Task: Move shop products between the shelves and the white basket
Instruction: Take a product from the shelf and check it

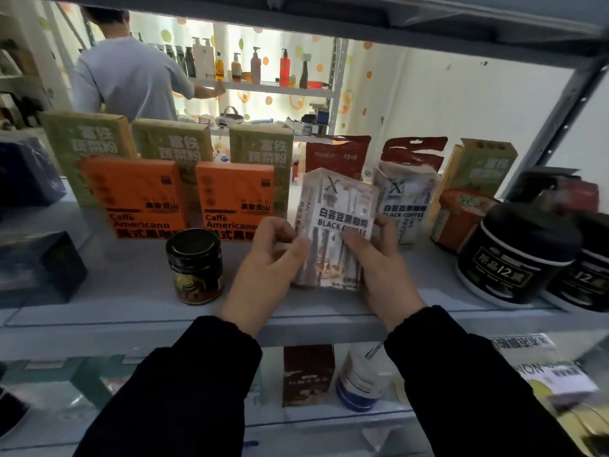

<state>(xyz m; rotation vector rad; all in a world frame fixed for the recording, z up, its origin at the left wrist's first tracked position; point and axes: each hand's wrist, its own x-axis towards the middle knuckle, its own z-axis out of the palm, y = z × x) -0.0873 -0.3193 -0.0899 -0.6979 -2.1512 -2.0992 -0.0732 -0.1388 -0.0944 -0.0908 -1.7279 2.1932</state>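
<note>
Black coffee pack (339, 206): clear plastic, white label, black lettering, upright.

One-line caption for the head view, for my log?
The left hand and right hand grip a clear Black Coffee pack at the grey shelf, beside orange Caffe Americano boxes.

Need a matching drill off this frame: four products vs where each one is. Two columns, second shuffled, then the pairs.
Things
1. clear coffee pack
2. dark jar
3. big black tub
4. brown box

Places
A. on the lower shelf
B. held between the left hand and right hand
C. right end of the main shelf
D. on the main shelf, just left of the left hand

Pairs: 1-B, 2-D, 3-C, 4-A
</note>
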